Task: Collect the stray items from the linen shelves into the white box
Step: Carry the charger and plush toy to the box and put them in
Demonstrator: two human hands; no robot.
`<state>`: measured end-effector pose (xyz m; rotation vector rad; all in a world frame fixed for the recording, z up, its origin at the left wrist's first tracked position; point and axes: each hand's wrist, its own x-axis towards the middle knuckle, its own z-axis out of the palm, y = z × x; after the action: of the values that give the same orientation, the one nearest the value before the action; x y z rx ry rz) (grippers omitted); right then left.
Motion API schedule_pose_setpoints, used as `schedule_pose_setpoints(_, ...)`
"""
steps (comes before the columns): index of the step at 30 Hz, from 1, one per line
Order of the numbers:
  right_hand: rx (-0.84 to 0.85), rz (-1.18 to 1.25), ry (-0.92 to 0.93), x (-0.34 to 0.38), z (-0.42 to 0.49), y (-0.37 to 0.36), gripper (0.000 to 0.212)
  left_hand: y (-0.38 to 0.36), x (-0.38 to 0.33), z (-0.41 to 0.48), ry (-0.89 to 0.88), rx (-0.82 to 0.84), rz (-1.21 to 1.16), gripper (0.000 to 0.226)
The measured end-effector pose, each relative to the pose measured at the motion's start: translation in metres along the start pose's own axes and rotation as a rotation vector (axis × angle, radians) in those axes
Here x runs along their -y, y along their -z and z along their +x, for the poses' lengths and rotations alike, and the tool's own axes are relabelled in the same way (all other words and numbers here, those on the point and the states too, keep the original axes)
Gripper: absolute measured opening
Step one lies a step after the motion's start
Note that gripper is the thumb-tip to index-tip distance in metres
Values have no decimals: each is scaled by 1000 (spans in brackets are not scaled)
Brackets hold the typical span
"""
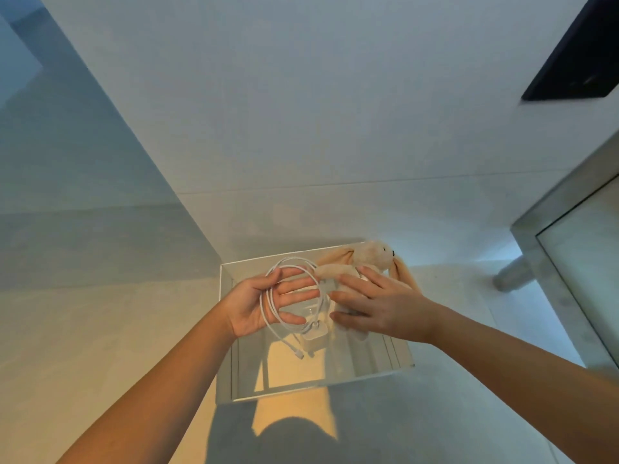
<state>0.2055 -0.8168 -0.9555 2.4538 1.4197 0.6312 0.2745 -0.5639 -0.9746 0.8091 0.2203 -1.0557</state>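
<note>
The white box point(227, 333) stands open on the floor below me, in the middle of the head view. Above it my left hand point(264, 301) holds a coiled white charging cable point(294, 266), palm up, with the loops lying across loosely bent fingers. A white charger block point(316, 331) hangs from the coil, and the cable's plug end point(299, 356) dangles into the box. My right hand point(371, 308) lies on a cream plush bunny point(371, 254) with long ears, over the box's far right corner, fingers spread along its body.
A white wall point(301, 112) rises behind the box. A framed panel or mirror point(569, 229) leans at the right, with a metal leg point(509, 272) beside it. A dark panel point(582, 58) sits at upper right. My shadow falls on the pale floor point(100, 346) in front.
</note>
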Motion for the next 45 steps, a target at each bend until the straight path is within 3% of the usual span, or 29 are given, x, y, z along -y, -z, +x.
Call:
schedule_pose_setpoints(3, 50, -12, 40, 3, -8, -16, 27, 13, 3, 10, 53, -26, 39, 39)
schedule_pose_setpoints(10, 102, -11, 22, 15, -16, -41, 37, 40, 12, 29, 192, -158, 166, 37)
schedule_pose_setpoints(17, 141, 11, 25, 19, -12, -42, 32, 62, 5, 35, 223, -331, 199, 37)
schedule_pose_setpoints(22, 156, 8, 26, 21, -12, -40, 31, 58, 11, 32, 318, -433, 429, 35)
schedule_pose_setpoints(27, 126, 10, 30, 26, -4, -38, 36, 39, 6, 19, 173, -547, 623, 39)
schedule_pose_setpoints(29, 94, 8, 38, 28, 2, -38, 37, 32, 3, 8, 79, -568, 757, 51)
schedule_pose_setpoints(32, 65, 15, 59, 33, 15, -39, 35, 22, 7, -13, -228, -580, 1096, 50)
schedule_pose_setpoints(34, 35, 21, 54, 36, 24, -42, 46, 18, 13, -25, -436, -617, 1435, 46)
schedule_pose_setpoints(36, 26, 39, 63, 40, 32, -48, 46, 24, 23, -33, -546, -662, 1750, 46)
schedule_pose_setpoints(39, 57, 41, 113, 44, 45, -57, 24, 36, 35, -40, -512, -727, 1923, 50)
schedule_pose_setpoints(42, 108, 94, 119, 50, 57, -67, 28, 46, 44, -43, -455, -765, 2006, 55)
schedule_pose_setpoints(45, 189, 89, 148, 57, 67, -75, 33, 53, 48, -45, -489, -693, 2022, 54)
